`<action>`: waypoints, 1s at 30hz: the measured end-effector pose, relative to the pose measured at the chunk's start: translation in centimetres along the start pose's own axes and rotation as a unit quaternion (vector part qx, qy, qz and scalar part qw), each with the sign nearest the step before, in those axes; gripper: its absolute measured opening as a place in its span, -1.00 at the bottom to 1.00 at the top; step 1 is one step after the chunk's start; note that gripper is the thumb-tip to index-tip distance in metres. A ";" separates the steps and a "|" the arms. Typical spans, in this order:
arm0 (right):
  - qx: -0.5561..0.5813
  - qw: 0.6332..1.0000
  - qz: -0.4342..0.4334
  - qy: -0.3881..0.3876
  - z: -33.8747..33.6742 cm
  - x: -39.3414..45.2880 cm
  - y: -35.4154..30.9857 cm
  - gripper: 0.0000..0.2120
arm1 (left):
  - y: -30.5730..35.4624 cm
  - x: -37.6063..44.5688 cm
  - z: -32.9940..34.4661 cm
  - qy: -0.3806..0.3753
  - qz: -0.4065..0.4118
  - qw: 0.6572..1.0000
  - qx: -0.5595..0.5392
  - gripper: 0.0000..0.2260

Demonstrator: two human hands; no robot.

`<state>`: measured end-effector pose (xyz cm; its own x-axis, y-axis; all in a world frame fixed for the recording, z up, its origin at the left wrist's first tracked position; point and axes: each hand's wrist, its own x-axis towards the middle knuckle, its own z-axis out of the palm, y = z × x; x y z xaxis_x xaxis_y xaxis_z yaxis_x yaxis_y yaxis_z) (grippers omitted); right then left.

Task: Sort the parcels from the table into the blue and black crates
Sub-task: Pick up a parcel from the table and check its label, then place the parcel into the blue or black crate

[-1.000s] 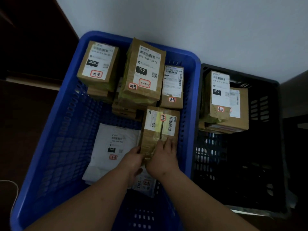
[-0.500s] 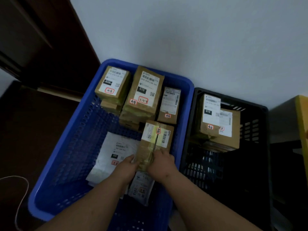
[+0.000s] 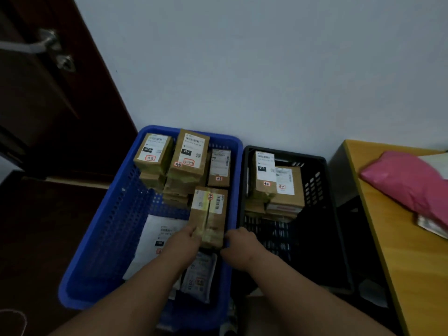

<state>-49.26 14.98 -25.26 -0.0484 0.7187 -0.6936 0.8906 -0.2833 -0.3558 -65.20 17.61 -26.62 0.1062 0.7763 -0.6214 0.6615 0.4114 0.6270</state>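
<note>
The blue crate [image 3: 101, 238] stands on the left and the black crate [image 3: 332, 214] on the right, both against the wall. A brown taped parcel [image 3: 209, 214] lies in the blue crate near its right wall. My left hand [image 3: 184, 241] holds the parcel's near left corner. My right hand [image 3: 240, 243] hovers by the near right corner over the blue crate's rim, fingers loosely curled and holding nothing. Several labelled brown parcels [image 3: 189, 158] are stacked at the back of the blue crate, and two more stacks of brown boxes [image 3: 276, 185] sit in the black crate.
White mailer bags [image 3: 160, 234] lie flat on the blue crate's floor. A yellow wooden table [image 3: 392, 251] stands at the right, with a pink parcel [image 3: 407, 183] on it. A dark door with a metal handle [image 3: 51, 44] is at the left.
My right hand has come off the brown parcel and shifted right. The left hand stays on it. The view has pulled back and up, bringing the table into sight.
</note>
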 end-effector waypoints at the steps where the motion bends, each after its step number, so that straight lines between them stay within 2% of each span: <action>1: 0.000 1.000 0.004 0.007 -0.1 -1.1 0.4 -0.57 | 0.2 -0.8 0.1 0.015 0.013 1.000 0.008 -0.66; 8: 0.014 0.999 0.020 0.047 -0.7 -7.6 5.3 -0.47 | 4.5 -6.3 2.1 0.089 0.105 0.988 0.062 -0.80; 11: 0.025 0.997 0.025 0.069 -1.8 -10.3 8.7 -0.46 | 7.5 -7.9 4.6 0.097 0.144 0.980 0.097 -0.97; 16: 0.040 0.994 0.039 0.089 -3.3 -15.3 16.3 -0.48 | 13.1 -10.6 11.7 0.088 0.207 0.960 0.165 -0.89; 24: 0.072 0.981 0.119 0.139 -6.3 -25.8 34.6 -0.53 | 22.7 -15.4 29.9 0.041 0.294 0.927 0.229 -0.84; 30: 0.126 0.958 0.158 0.205 -8.0 -28.9 43.1 -0.55 | 26.8 -14.8 37.1 0.019 0.298 0.914 0.273 -0.41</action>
<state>-5.84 -12.91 -15.58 0.4329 0.7461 -0.5058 0.6913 -0.6349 -0.3449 -21.48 -0.60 -18.02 0.5493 0.8057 -0.2219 0.7680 -0.3820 0.5141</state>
